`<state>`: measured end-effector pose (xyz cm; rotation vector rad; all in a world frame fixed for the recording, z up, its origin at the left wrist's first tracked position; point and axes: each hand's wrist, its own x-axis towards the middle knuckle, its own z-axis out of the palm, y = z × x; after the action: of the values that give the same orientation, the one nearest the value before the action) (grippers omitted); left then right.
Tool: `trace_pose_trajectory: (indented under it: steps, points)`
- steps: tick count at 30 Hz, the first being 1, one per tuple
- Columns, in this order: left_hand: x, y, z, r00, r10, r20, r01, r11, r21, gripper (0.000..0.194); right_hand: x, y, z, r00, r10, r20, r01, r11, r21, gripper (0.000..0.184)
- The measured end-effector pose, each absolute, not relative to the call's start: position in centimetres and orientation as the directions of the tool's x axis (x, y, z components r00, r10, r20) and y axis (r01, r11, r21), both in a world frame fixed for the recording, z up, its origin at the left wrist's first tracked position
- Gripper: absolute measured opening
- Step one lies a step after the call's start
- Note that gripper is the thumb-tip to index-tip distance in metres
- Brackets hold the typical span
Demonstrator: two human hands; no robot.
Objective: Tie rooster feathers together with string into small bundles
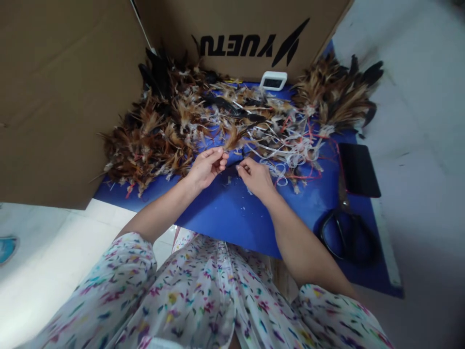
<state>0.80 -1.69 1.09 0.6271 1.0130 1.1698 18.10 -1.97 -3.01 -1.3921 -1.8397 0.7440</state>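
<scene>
My left hand (208,167) pinches a small brown feather tuft (234,139) by its base between thumb and fingertips, its tip pointing away from me. Just to the right, my right hand (256,177) has its thumb and fingers pressed together; whatever sits between them is too small to make out. Both hands hover over the front of a blue tabletop (232,218). Beyond them lies a wide heap of brown and black feathers (148,131). White ribbon strands (296,150) with some red ones curl through loose feathers near my right hand.
Black-handled scissors (347,235) lie at the right, below a dark phone (359,169). A fuller feather bundle (337,97) rests at the back right. The small white display device (273,81) leans near a cardboard box (232,19). Another cardboard panel (65,97) stands left.
</scene>
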Motion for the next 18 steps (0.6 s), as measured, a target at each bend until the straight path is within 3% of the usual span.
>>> trace_pose_trajectory:
  steps: [7, 12, 15, 18]
  points:
    - [-7.0, -2.0, 3.8, -0.105, 0.994, -0.039, -0.244, 0.012, 0.97, 0.029, 18.0, -1.9, -3.7, -0.229, 0.958, 0.174, 0.608, 0.28, -0.743, 0.011]
    - [-15.8, 0.4, 6.4, -0.41, 0.879, 0.243, 0.095, -0.224, 0.97, 0.012, 17.9, -1.9, -3.9, -0.24, 0.956, 0.17, 0.622, 0.285, -0.729, 0.009]
    - [-20.5, 2.5, 7.1, -0.578, 0.734, 0.357, 0.333, -0.188, 0.924, 0.007, 17.9, -2.0, -3.8, -0.24, 0.956, 0.167, 0.631, 0.284, -0.722, 0.009]
    - [-23.7, 4.2, 6.8, -0.671, 0.643, 0.37, 0.488, 0.007, 0.873, 0.021, 17.9, -2.1, -3.7, -0.238, 0.959, 0.155, 0.648, 0.276, -0.71, 0.007]
